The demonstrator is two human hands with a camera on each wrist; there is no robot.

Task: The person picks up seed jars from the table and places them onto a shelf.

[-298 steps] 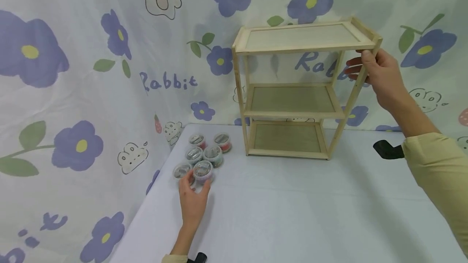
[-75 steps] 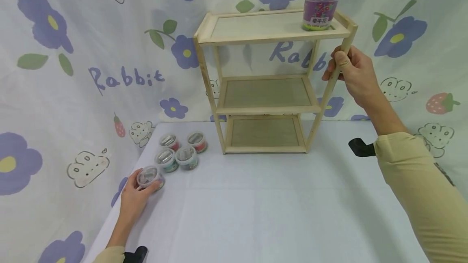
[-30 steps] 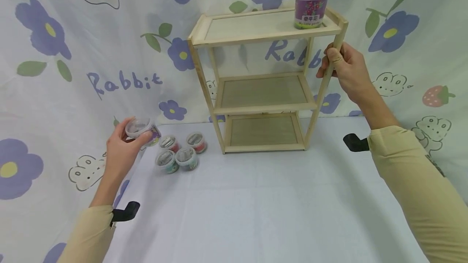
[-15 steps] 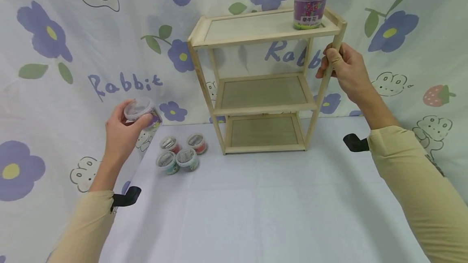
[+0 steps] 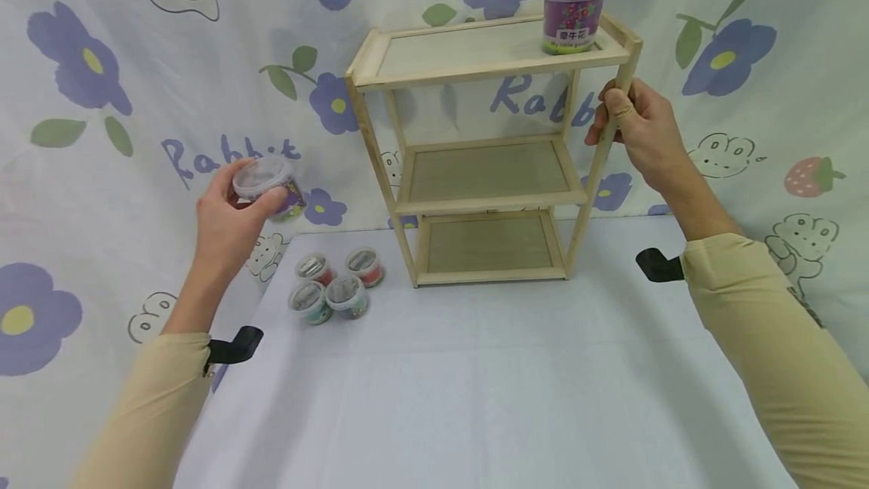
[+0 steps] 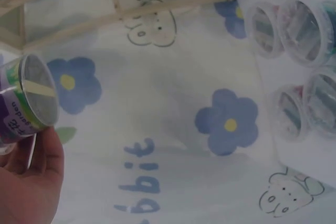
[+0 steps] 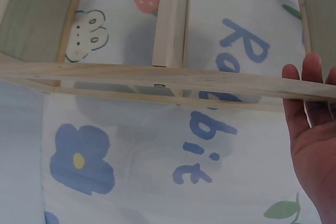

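My left hand (image 5: 227, 229) holds a small plastic cup (image 5: 268, 181) with a clear lid and purple label, raised above the table's left side, thumb in front. In the left wrist view the cup (image 6: 26, 100) is tilted, its clear round end towards the camera. My right hand (image 5: 645, 130) grips the right front post of a three-tier wooden shelf (image 5: 489, 75). Fingers wrap over that post (image 7: 236, 83) in the right wrist view. On the top tier's right end stands a purple-labelled cup (image 5: 573, 21) with a clear lid, upright.
Several lidded cups (image 5: 346, 296) with red or green contents are grouped on the white table (image 5: 434, 398), left of the shelf. Both lower tiers, including the middle tier (image 5: 492, 170), have greenish panels. A flower-and-rabbit printed cloth (image 5: 170, 96) hangs close behind and at left.
Since the earliest frame, a purple-labelled cup has come onto the shelf's top. My left hand has lifted another cup off the table and upward. My right hand stays on the post.
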